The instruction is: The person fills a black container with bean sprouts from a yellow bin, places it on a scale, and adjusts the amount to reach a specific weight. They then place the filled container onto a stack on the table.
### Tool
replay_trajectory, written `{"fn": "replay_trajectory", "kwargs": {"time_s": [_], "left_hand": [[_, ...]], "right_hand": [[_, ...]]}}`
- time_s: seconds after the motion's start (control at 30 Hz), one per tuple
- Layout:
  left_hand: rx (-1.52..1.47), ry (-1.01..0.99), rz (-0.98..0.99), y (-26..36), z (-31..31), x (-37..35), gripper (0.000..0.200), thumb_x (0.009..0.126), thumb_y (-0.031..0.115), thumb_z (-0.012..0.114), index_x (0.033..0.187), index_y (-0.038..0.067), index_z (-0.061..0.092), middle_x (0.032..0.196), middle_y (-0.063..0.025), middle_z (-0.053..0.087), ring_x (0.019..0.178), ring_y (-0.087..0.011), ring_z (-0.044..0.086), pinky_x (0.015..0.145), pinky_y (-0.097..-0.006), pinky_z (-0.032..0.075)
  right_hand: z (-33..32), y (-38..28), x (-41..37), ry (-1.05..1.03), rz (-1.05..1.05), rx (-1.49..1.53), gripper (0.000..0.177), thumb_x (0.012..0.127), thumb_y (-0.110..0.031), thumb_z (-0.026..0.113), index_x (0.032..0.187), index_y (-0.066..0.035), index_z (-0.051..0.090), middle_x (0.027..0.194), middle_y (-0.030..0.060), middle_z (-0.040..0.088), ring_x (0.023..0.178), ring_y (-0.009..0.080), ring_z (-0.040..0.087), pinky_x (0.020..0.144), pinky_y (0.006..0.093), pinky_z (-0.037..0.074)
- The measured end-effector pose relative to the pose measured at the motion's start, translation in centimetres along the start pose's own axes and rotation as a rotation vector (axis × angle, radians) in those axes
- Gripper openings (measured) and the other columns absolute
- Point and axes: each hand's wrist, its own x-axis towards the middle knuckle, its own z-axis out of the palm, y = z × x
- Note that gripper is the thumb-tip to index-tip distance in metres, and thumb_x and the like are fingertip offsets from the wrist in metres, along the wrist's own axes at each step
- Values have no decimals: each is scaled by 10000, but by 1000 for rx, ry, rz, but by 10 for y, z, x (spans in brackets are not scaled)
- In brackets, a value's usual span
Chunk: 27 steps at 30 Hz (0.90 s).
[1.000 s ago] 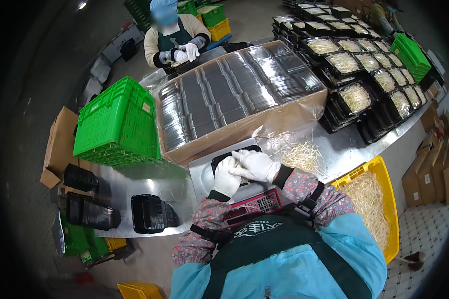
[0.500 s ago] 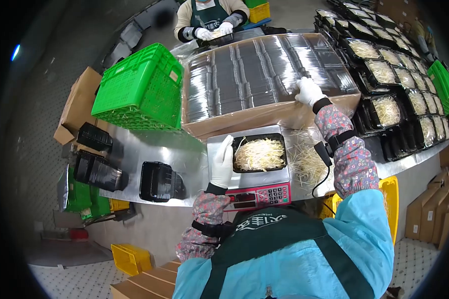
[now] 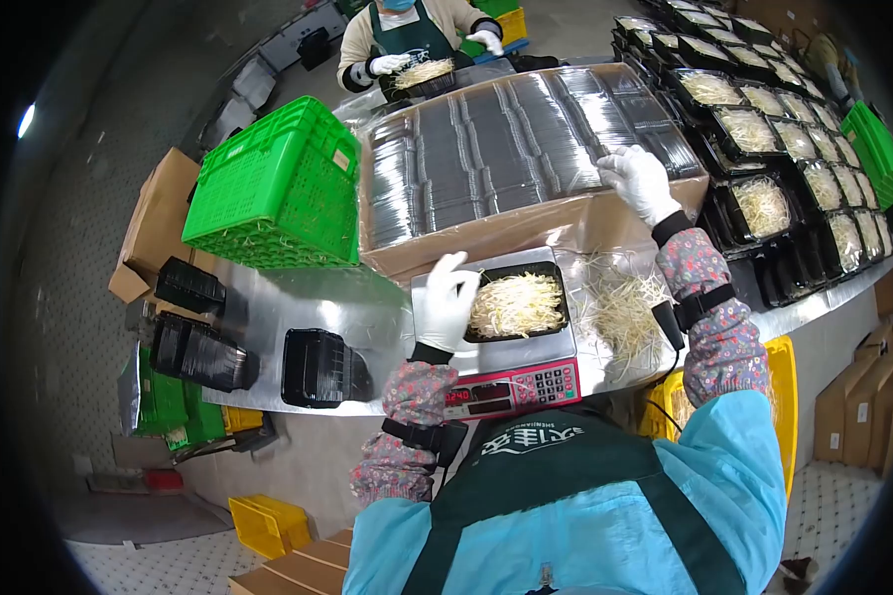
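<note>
A black tray of bean sprouts (image 3: 515, 303) sits on the scale (image 3: 511, 392), whose red display is lit. At the tray's left edge is my white-gloved left hand (image 3: 445, 305), fingers bent and partly spread, nothing visible in them. My right hand (image 3: 641, 184), also gloved, is over the front right part of a cardboard box (image 3: 526, 230) packed with rows of clear-topped dark plastic pieces (image 3: 506, 149). Its thumb and fingers are apart near those pieces, and I see nothing held. Loose bean sprouts (image 3: 625, 317) lie on the table right of the scale.
Green crates (image 3: 278, 183) stand at left behind stacks of black trays (image 3: 318, 367). Filled trays (image 3: 764, 208) are piled at right. A yellow crate (image 3: 782, 397) is at the table's front right. Across the box, a co-worker (image 3: 417, 40) holds a sprout tray.
My right hand has shifted slightly right, its fingers lifting and parting. My left hand has curled its fingers beside the tray. The co-worker's one hand has moved away from their tray.
</note>
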Motion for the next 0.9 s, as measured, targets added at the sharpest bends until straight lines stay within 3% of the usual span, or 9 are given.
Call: {"fn": "replay_trajectory", "kwargs": {"time_s": [0.03, 0.07, 0.17, 0.3, 0.47, 0.6, 0.7, 0.8, 0.9], "left_hand": [[7, -50, 78, 5, 4, 1, 132, 861, 82, 695, 988, 45, 697, 1257, -173, 630, 1249, -313, 542, 1011, -398, 463], [-33, -95, -48, 13, 7, -4, 124, 858, 99, 701, 972, 52, 692, 1282, -173, 614, 1257, -359, 523, 1053, -439, 424], [233, 69, -74, -9, 8, 0, 128, 859, 158, 706, 957, 77, 693, 1302, -176, 601, 1268, -407, 497, 1084, -478, 386], [514, -192, -127, -20, 0, 3, 161, 853, 244, 707, 897, 89, 710, 1327, -177, 589, 1290, -429, 476, 1089, -496, 376], [139, 51, -13, -12, -7, 16, 74, 836, 140, 701, 879, 80, 712, 1316, -165, 608, 1316, -390, 477, 1094, -438, 384], [270, -263, 267, 15, 2, 10, 152, 840, 168, 732, 968, 92, 704, 1357, -156, 578, 1316, -377, 474, 1108, -465, 354], [250, -490, 162, 35, 3, 2, 486, 787, 240, 782, 1223, 69, 652, 1403, -146, 541, 1319, -337, 470, 1117, -428, 345], [366, -664, 201, 61, -8, 11, 572, 777, 253, 796, 1271, 27, 618, 1362, -142, 579, 1263, -296, 529, 1087, -393, 389], [-83, -694, -39, 34, -3, 13, 584, 777, 260, 800, 1274, 18, 612, 1295, -136, 628, 1188, -266, 589, 1042, -363, 440]], "right_hand": [[-10, -4, -2, 16, 26, 17, 124, 794, -172, 744, 908, -124, 742, 832, 60, 656, 829, 275, 619, 745, 382, 504], [-22, -7, -4, 43, 25, 23, 130, 794, -162, 747, 917, -122, 742, 836, 58, 659, 827, 271, 615, 741, 373, 503], [-44, -17, -16, 107, 27, 65, 156, 792, -130, 755, 947, -119, 742, 848, 53, 665, 816, 260, 605, 732, 349, 500], [-58, -23, -39, 177, 113, 193, 209, 794, -75, 771, 999, -102, 740, 893, 61, 666, 849, 224, 621, 762, 311, 513], [-81, -36, -64, 245, 239, 426, 221, 824, -42, 764, 1042, -51, 727, 949, 46, 670, 880, 139, 635, 792, 258, 515], [-90, -43, -74, 267, 364, 491, 208, 861, -38, 727, 1067, -12, 714, 961, 42, 699, 837, 94, 621, 770, 232, 500], [-91, -47, -83, 290, 414, 556, 210, 864, -41, 729, 1071, -7, 714, 977, 28, 703, 822, 66, 602, 750, 224, 495], [-86, -48, -90, 307, 445, 645, 202, 864, -46, 734, 1063, -12, 719, 978, 28, 711, 832, 58, 614, 754, 214, 492], [-81, -60, -92, 311, 481, 754, 200, 862, -48, 736, 1058, -15, 721, 979, 34, 721, 846, 64, 630, 764, 217, 496]]}}
